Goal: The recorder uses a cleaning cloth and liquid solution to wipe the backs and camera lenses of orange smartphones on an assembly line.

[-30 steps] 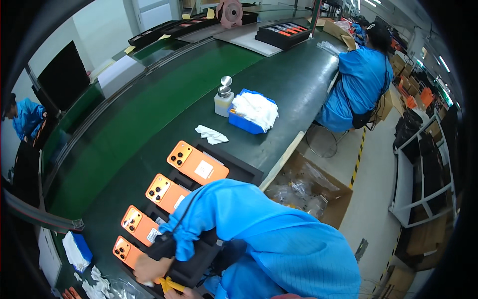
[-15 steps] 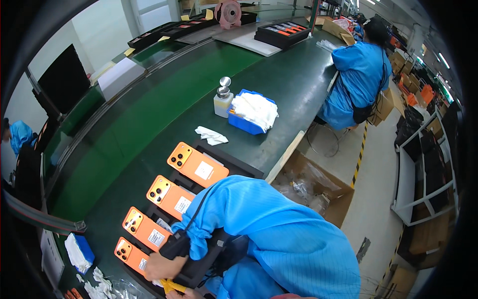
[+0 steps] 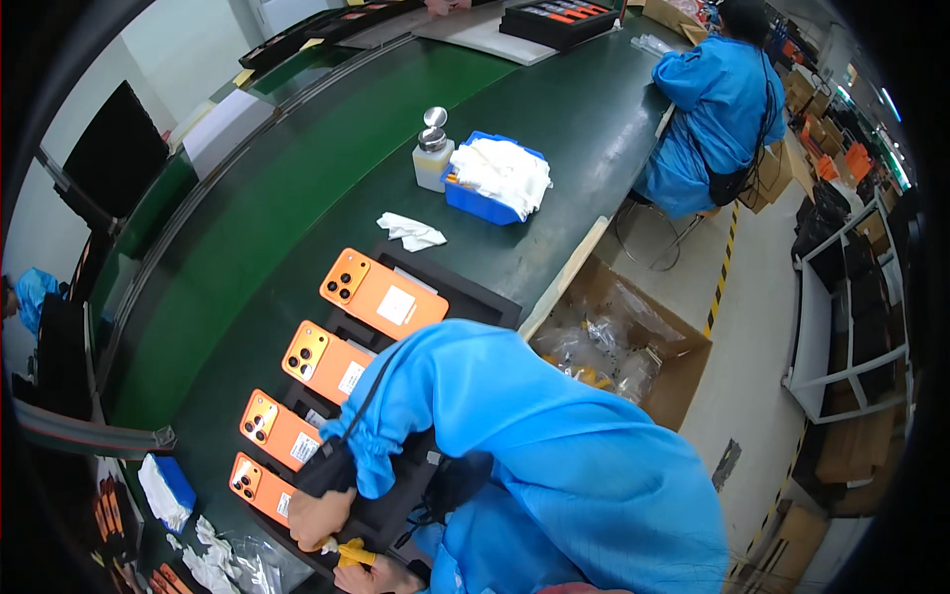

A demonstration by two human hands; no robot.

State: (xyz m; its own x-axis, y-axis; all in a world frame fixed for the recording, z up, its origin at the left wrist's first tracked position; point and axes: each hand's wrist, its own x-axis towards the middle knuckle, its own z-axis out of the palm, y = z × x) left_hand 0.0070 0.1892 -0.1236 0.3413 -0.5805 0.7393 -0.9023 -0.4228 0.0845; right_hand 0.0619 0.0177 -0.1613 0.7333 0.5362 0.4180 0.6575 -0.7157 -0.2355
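Observation:
My right hand (image 3: 322, 517) is closed beside the lower end of the nearest orange phone (image 3: 260, 489), with a small white piece of cloth (image 3: 329, 544) at its fingertips. Just below it, my left hand (image 3: 374, 576) has its fingers bent together. Thin yellow material (image 3: 354, 553), resembling finger cots, shows at those fingers; what they pinch is hidden. Several orange phones lie back side up in a row on a black tray (image 3: 485, 297), each with a white label. My blue right sleeve (image 3: 475, 371) crosses over the tray.
Beyond the phones are a crumpled white wipe (image 3: 412, 232), a pump bottle (image 3: 431, 158) and a blue bin (image 3: 485, 203) of white cloths. A second blue bin (image 3: 178, 485) stands at lower left. An open carton (image 3: 683, 381) is at right; a co-worker (image 3: 722, 119) sits farther along.
My view has shifted, so the table and phones appear higher. Both hands stay close together by the nearest phone; the yellow material at the left fingers looks shorter and more bunched.

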